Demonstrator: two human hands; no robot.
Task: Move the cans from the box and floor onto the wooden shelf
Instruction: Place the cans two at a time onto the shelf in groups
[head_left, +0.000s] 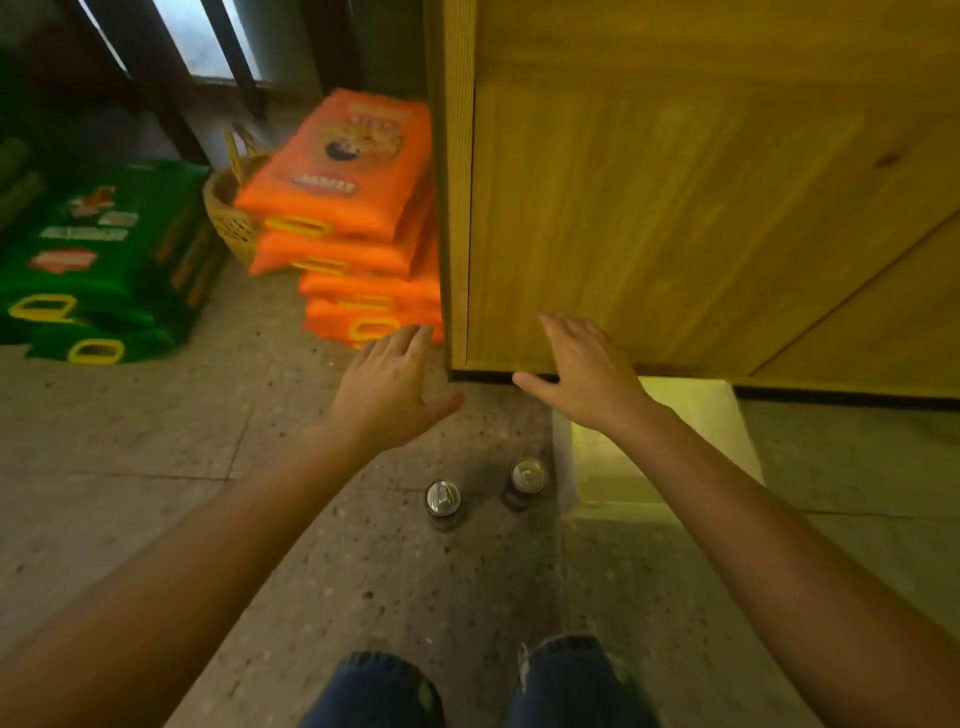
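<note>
Both my hands are spread and hold nothing: my left hand (387, 387) hangs over the floor, my right hand (582, 364) in front of the wooden shelf (675, 182) panel. At six o'clock below them, two cans (442, 498) (527, 475) stand upright on the floor, just left of the box (717, 415), not yet picked up, I judge.

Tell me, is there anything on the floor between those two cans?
No. In the head view, only bare speckled floor lies between the left can and the right can; they stand upright and apart.
</note>
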